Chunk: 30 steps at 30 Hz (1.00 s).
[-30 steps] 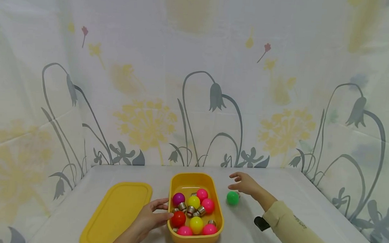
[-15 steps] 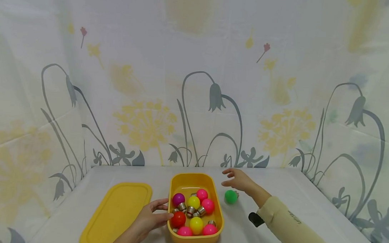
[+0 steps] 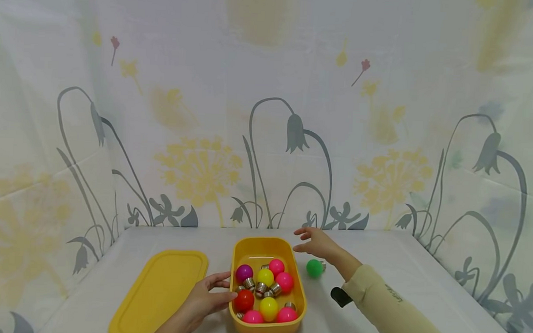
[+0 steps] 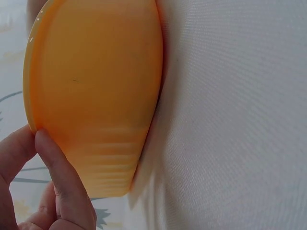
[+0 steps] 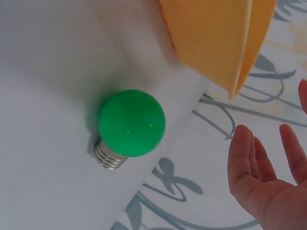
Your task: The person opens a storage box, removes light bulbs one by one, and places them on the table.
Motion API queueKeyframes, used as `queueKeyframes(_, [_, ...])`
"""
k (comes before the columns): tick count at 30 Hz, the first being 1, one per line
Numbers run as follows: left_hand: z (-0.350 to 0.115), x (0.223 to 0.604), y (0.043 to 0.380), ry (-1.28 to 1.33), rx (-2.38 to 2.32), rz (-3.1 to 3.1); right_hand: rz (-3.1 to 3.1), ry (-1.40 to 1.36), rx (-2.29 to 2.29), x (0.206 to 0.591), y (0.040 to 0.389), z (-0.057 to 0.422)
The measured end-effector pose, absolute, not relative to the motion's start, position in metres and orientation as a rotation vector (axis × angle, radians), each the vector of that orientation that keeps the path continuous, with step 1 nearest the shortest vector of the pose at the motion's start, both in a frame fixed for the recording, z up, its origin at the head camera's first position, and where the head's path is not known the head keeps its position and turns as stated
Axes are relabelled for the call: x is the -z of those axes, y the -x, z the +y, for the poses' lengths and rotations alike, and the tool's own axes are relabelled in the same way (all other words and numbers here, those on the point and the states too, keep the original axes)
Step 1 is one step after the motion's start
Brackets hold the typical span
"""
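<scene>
A yellow plastic box (image 3: 266, 330) holds several round light bulbs: pink, yellow, a red bulb (image 3: 244, 300) and a purple bulb (image 3: 244, 273). At its left side, my left hand (image 3: 203, 297) pinches the rim between thumb and finger, which the left wrist view shows close up. My right hand (image 3: 318, 244) hovers beyond the box's far right corner, fingers extended and holding nothing. On the table to the right of the box lies a green bulb (image 3: 314, 268), its metal screw base (image 5: 109, 155) visible in the right wrist view, apart from the right hand.
Left of the box a flat yellow lid (image 3: 163, 288) lies on the white table (image 3: 404, 259). A flower-printed curtain (image 3: 269, 88) closes off the back and both sides.
My right hand has moved left and slightly away, toward the box. The green bulb has rolled a little to the left. My left hand stays on the rim.
</scene>
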<state>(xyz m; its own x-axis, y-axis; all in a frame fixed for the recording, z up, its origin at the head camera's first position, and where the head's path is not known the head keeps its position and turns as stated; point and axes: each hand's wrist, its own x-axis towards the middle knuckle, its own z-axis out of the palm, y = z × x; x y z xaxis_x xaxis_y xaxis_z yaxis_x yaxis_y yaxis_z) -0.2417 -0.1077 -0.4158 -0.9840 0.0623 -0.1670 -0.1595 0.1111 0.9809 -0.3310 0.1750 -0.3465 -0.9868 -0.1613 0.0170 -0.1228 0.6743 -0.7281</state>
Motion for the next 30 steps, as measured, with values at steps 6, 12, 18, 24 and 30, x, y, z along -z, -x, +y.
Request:
queueKeyframes(6, [-0.108, 0.416, 0.242, 0.110, -1.972, 2.222, 2.816, 0.290, 1.242, 0.342, 0.330, 0.164])
queueKeyframes(12, [-0.108, 0.417, 0.243, 0.129, -1.963, 2.220, 2.777, 0.324, 1.260, 0.338, 0.331, 0.151])
queueKeyframes(18, [-0.108, 0.418, 0.246, 0.138, -1.959, 2.221, 2.748, 0.383, 1.283, 0.335, 0.333, 0.135])
queueKeyframes(24, [-0.109, 0.418, 0.246, 0.154, -1.954, 2.215, 2.718, 0.442, 1.297, 0.333, 0.334, 0.118])
queueKeyframes(30, [-0.109, 0.416, 0.244, 0.131, -1.974, 2.193, 2.661, 0.507, 1.338, 0.334, 0.332, 0.102])
